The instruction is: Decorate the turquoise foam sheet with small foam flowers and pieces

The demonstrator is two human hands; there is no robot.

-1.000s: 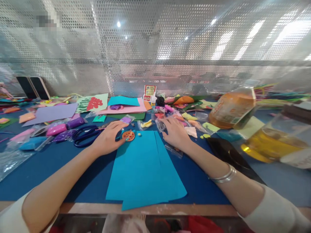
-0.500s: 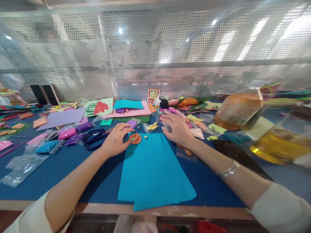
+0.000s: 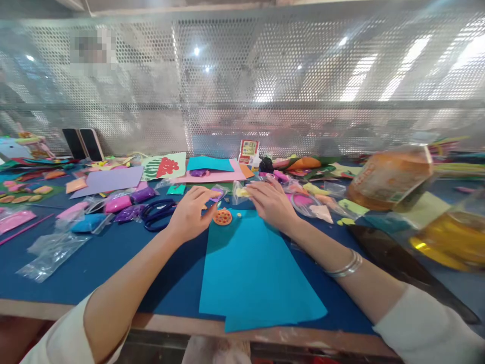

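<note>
A sheet of bright blue paper [image 3: 257, 273] lies in front of me, with another blue edge showing beneath it. Near its far edge sits a small round orange clay disc [image 3: 222, 217] with dark and coloured spots, like a little pizza. Beside the disc is a tiny pale bead-like piece [image 3: 239, 215]. My left hand [image 3: 194, 213] is just left of the disc, thumb and fingers curled together around something small and bluish, too small to name. My right hand [image 3: 273, 203] reaches over the paper's far right corner, its fingertips closed on pale yellow clay [image 3: 241, 192] at a clear bag.
Blue-handled scissors [image 3: 157, 215] and bagged coloured clay [image 3: 118, 204] lie to the left. At the right stand a bottle of orange drink [image 3: 390, 177] and a container of yellow liquid [image 3: 450, 237], near a dark flat object [image 3: 409, 268]. A perforated metal screen [image 3: 227, 81] rises behind.
My right hand has moved left onto the yellow clay, its fingers closing there. My left hand stays beside the disc, its fingers lifted slightly. The view has turned a little left.
</note>
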